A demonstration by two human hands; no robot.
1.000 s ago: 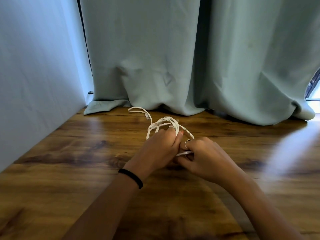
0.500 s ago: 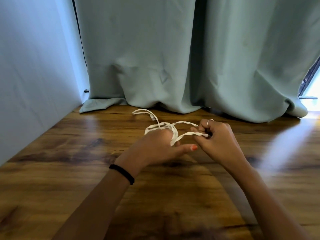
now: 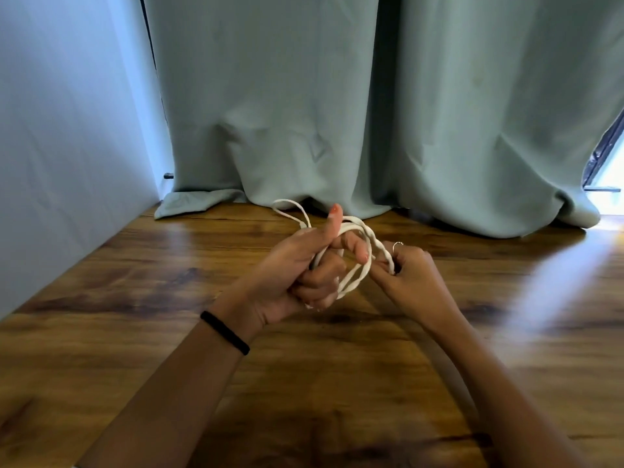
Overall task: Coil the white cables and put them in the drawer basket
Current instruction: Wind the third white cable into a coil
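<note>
Pale green curtains (image 3: 304, 106) hang behind a wooden tabletop (image 3: 337, 383), their hems bunched on its far edge. Above the middle, the left hand (image 3: 300, 268), thumb raised, has the white cable (image 3: 358, 261) looped round its fingers, partly hidden; the right hand (image 3: 410, 278) pinches a strand.

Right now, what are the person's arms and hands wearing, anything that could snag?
Both forearms are bare, with no sleeves in view. The left wrist carries a thin black band, like a hair tie. The left hand has orange-red polish on its nails. The right hand wears a thin silver ring on one finger. No gloves or watch are visible.
</note>
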